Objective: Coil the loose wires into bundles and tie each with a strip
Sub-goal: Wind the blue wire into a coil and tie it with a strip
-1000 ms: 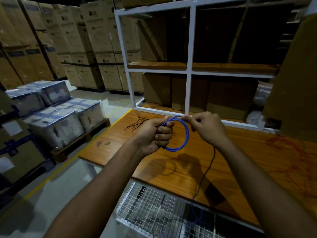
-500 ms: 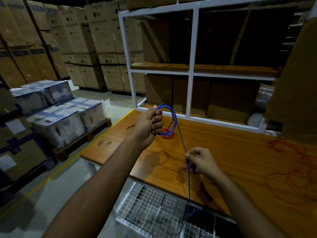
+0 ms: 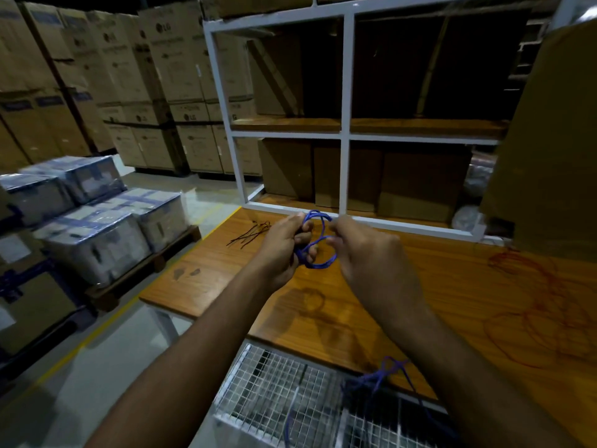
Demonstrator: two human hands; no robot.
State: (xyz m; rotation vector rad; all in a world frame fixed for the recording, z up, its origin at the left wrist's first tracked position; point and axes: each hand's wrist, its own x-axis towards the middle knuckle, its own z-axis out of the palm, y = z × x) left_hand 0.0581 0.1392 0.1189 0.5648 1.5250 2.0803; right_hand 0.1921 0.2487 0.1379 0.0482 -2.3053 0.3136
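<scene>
The left hand (image 3: 284,250) holds the blue coil (image 3: 318,240) above the desk (image 3: 226,273), near its far edge, its fingers curled round the gathered loops so they keep their round shape and cannot spring apart. The right hand (image 3: 365,253) meets it from the other side, its fingertips on the wire at the coil's rim, apparently laying a fresh turn against the rest; the view is too blurred to tell how tightly it pinches. Holding the coil in the air seems to let the slack feed freely: the wire's tail (image 3: 384,373) hangs off the near edge over the mesh basket (image 3: 274,392), so more length is left to wind. The ties (image 3: 248,234) lie in a small dark heap toward the far left corner, just beside the left hand, within easy reach once this bundle is wound. The red wires (image 3: 542,305) sprawl uncoiled along the right side, probably next in line
</scene>
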